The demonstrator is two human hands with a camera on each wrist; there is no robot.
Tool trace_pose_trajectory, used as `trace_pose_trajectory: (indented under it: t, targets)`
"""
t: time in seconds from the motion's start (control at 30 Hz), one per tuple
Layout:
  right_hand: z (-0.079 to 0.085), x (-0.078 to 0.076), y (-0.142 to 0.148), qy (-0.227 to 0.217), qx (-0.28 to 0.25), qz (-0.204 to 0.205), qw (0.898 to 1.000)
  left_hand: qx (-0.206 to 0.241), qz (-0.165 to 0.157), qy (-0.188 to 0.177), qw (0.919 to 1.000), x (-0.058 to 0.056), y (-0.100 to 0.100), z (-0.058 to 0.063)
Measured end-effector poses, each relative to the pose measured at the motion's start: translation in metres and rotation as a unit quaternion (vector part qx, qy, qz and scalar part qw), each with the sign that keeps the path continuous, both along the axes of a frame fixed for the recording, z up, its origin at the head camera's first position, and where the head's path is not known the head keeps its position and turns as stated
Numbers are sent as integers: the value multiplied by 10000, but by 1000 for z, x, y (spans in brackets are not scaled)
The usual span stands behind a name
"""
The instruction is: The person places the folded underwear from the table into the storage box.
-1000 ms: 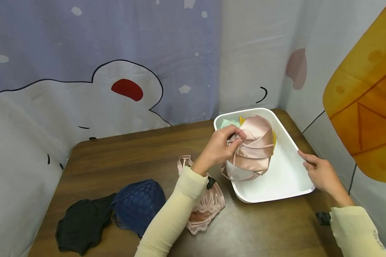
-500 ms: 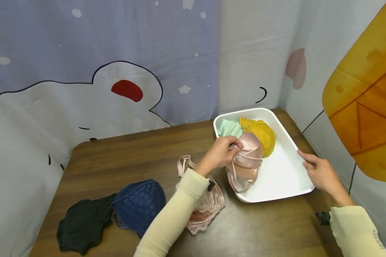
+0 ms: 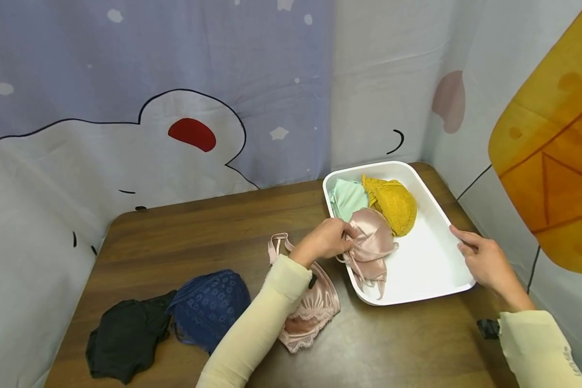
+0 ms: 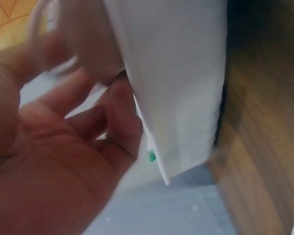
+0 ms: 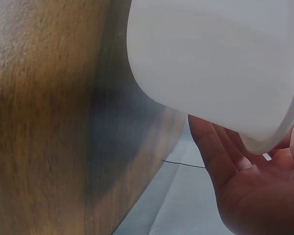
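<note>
A pink satin bra (image 3: pixel 373 234) lies at the left side of a white plastic bin (image 3: pixel 429 264), its straps hanging towards the near left corner. My left hand (image 3: pixel 327 238) pinches its left edge beside the bin's rim. In the left wrist view, blurred pink fabric (image 4: pixel 85 39) sits between the thumb and fingers. My right hand (image 3: pixel 487 262) grips the bin's right rim, thumb on top; the right wrist view has its fingers (image 5: pixel 210 147) under the rim. Behind the pink bra, a mint green garment (image 3: pixel 349 199) and a mustard yellow lace bra (image 3: pixel 395 205) lie in the bin.
Another pink bra with lace (image 3: pixel 315 310) lies on the wooden table (image 3: pixel 213 231), partly under my left forearm. Left of it are a navy lace bra (image 3: pixel 213 307) and a folded dark garment (image 3: pixel 126 337). Printed curtains (image 3: pixel 271 81) stand behind and at the right.
My left hand has brought the pink satin bra down and nearer into the bin's left side, uncovering the yellow bra and mint garment. The right hand has stayed on the rim.
</note>
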State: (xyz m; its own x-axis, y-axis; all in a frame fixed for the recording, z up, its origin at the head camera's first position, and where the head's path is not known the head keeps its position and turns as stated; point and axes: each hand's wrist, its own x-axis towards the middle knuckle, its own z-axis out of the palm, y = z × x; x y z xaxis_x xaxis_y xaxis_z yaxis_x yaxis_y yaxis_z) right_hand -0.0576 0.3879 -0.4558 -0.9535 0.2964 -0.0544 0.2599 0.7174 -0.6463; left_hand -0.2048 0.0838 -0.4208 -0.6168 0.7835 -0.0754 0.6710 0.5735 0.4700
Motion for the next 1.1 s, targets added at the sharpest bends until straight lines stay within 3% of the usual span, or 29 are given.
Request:
trace_pose_trajectory:
  t: [0.1,0.2,0.37,0.6,1.1]
  targets:
    - [0,0,0,-50,-20,-16,10000,-324,-285,114,9990,1,-1,-1]
    - [-1,0,0,-55,-27,-23,10000,-475,-352,105,9982,3,-5,0]
    - [-2,0,2,31,-26,16,10000,-77,-431,15,9990,1,-12,6]
    - [-2,-1,1,17,-67,21,10000,575,-226,-191,9979,-1,-24,9]
    - [-1,2,0,72,-35,38,10000,733,-138,300,9968,12,-87,27]
